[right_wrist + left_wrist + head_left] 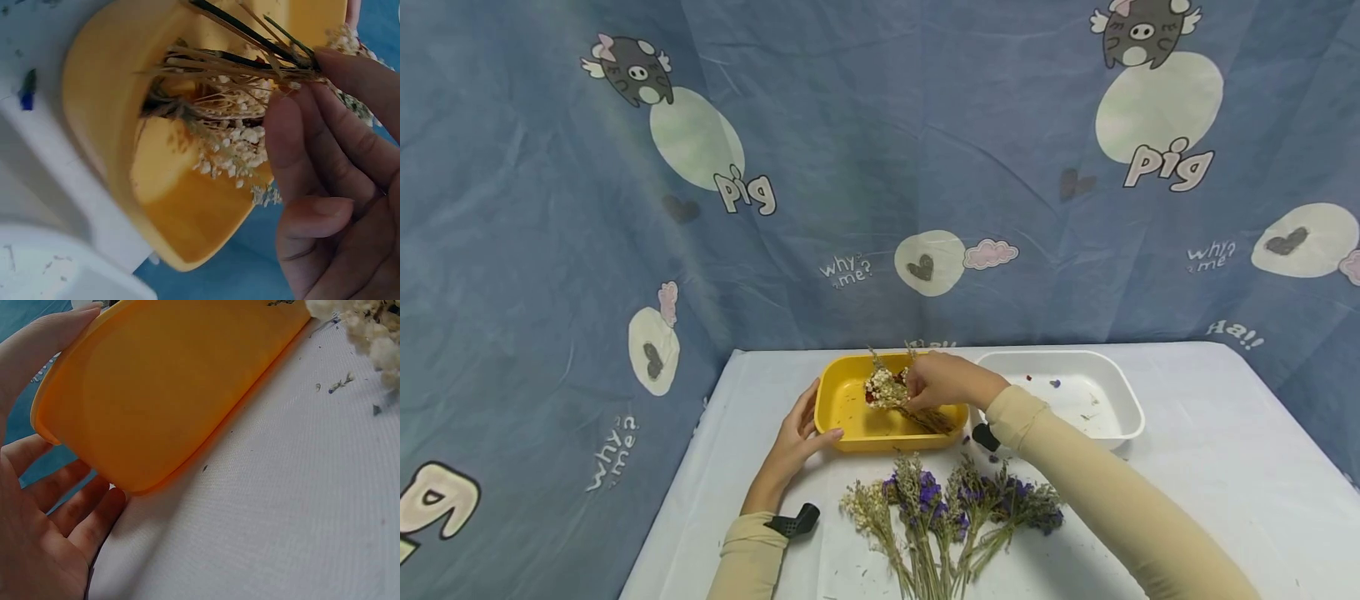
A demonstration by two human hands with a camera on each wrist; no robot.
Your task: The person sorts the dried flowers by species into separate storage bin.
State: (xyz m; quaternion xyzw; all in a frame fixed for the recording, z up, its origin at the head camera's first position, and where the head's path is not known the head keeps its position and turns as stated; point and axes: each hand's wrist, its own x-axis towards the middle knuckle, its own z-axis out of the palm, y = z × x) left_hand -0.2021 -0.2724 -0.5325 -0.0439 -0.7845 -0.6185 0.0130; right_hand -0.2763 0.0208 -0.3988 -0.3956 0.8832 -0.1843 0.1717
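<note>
My left hand (792, 442) grips the left end of a yellow plastic tray (865, 444), thumb along the rim and fingers against the outer wall. In the left wrist view the tray's orange-looking side (156, 394) stands on the white cloth. My right hand (951, 382) pinches the stems of a small bunch of dried flowers (887, 390) over that tray. White blossoms (240, 140) hang below the fingers in the right wrist view, and cut stems (250, 47) stick out past the fingertips. More brown stems lie inside the tray.
A white tray (1075, 358) with a few flower bits stands to the right, partly behind my right sleeve. Dried flowers with purple blooms (928, 492) lie at the front of the white table (1210, 467). Small scraps are scattered around. A blue printed curtain (820, 167) hangs behind.
</note>
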